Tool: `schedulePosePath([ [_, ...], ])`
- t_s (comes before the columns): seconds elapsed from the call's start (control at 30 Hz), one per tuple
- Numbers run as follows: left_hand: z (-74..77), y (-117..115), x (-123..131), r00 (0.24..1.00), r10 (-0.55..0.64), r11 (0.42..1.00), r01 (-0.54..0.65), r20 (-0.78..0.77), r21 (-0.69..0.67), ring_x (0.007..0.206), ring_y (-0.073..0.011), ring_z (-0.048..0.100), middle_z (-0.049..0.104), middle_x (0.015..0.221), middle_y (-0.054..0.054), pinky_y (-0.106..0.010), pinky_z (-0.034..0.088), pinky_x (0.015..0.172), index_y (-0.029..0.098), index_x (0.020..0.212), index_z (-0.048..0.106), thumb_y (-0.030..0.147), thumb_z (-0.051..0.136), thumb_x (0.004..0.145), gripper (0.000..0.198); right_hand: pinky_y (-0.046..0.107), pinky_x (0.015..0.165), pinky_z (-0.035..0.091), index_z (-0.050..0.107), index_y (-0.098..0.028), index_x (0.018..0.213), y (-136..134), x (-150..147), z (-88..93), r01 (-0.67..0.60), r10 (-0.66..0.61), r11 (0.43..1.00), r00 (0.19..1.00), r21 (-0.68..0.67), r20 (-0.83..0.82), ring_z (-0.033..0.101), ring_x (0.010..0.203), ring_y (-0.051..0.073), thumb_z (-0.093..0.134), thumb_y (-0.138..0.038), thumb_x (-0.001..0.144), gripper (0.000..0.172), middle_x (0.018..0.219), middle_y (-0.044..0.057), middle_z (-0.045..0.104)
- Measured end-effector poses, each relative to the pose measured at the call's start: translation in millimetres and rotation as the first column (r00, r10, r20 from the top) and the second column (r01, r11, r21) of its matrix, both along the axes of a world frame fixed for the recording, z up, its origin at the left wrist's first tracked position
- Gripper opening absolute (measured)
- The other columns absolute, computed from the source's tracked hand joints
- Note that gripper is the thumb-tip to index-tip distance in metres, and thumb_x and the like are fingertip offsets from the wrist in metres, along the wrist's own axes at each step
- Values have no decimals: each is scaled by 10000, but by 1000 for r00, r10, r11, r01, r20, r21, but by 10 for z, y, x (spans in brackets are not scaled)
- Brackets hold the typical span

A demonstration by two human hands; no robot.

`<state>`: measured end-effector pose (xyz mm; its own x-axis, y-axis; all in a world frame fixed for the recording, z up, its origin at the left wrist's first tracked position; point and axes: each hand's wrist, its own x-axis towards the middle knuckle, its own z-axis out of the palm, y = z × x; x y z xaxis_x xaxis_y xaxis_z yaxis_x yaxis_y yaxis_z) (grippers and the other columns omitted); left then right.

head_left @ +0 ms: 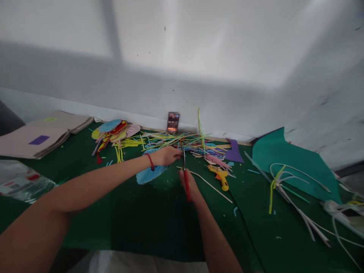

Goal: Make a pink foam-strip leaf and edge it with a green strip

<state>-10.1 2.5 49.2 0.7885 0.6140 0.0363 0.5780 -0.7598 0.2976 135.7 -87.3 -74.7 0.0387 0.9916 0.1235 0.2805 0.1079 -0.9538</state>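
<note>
- Gripping the scissors [187, 184] with the right hand [193, 186], just left of the glue gun [218, 175]; fingers wrapped well round the red handles, blades pointing away, towards the wall.
- Reaching across with the left hand [170, 155], left of the glue gun and slightly beyond it; fingers curled in, tips right up by the blades. Cannot tell how tightly closed, or whether pinching a strip.
- Working at the near edge of the pile of strips [182, 140], beyond the glue gun and to its left.
- Looking well under way on the cutting, to judge by the short pieces and scraps on the green table [127, 227] around the glue gun.
- Counting as done, most likely, the stack of discs [113, 131], cut to shape and lying far left of the glue gun.
- Spotting plenty uncut: long strips in that pile, and a bundle of white strips [301, 216] well right of the glue gun.
- Finding the blue disc [150, 176] left of the glue gun, partly hidden under the left wrist; seeing nothing attached on the visible part.
- Leaving the glue gun itself untouched, lying on its side.
</note>
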Motion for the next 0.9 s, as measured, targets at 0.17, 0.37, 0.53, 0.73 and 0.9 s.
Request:
schedulePosePath([
  [0.17, 51, 79, -18, 963, 82, 745, 112, 257, -657, 446, -96, 442, 462, 524, 40, -213, 361, 462, 152, 733, 535, 248, 505, 842, 148, 267, 606, 381, 510, -204, 964, -43, 0, 135, -7, 4, 998, 999, 68, 40, 481, 650, 149, 445, -551, 872, 365, 743, -8, 524],
  [0.37, 35, 133, -92, 949, 121, 483, 200, 291, -852, 399, -82, 333, 334, 458, 73, -220, 262, 385, 158, 697, 524, 434, 697, 707, 326, 255, 577, 361, 469, -215, 769, -70, 10, 154, 7, -9, 1000, 997, 20, 78, 451, 601, 134, 472, -562, 856, 358, 680, -25, 499],
  [0.53, -29, 158, -102, 961, 100, 571, 156, 257, -806, 421, -88, 385, 386, 482, 64, -228, 332, 441, 167, 722, 507, 409, 610, 797, 273, 244, 523, 340, 473, -222, 719, -58, -2, 115, 28, -24, 998, 997, -52, 80, 436, 552, 130, 481, -592, 835, 387, 625, -35, 468],
  [0.73, 64, 126, -47, 979, -97, 981, 64, -181, -184, 645, -138, 593, 615, 674, 6, -214, 404, 577, 165, 787, 610, 100, 571, 763, 79, 267, 536, 335, 514, -240, 641, -10, -5, 91, 140, -117, 984, 975, -111, 189, 485, 569, 176, 507, -653, 787, 438, 585, -4, 521],
  [0.9, 125, -78, 61, 956, 39, 998, -23, -292, 57, 799, -238, 653, 689, 852, -137, -297, 445, 686, 115, 832, 650, -10, 506, 772, 199, 277, 519, 346, 557, -239, 654, 5, 2, 63, 155, -127, 978, 974, -139, 188, 509, 551, 188, 494, -690, 777, 471, 568, 5, 533],
])
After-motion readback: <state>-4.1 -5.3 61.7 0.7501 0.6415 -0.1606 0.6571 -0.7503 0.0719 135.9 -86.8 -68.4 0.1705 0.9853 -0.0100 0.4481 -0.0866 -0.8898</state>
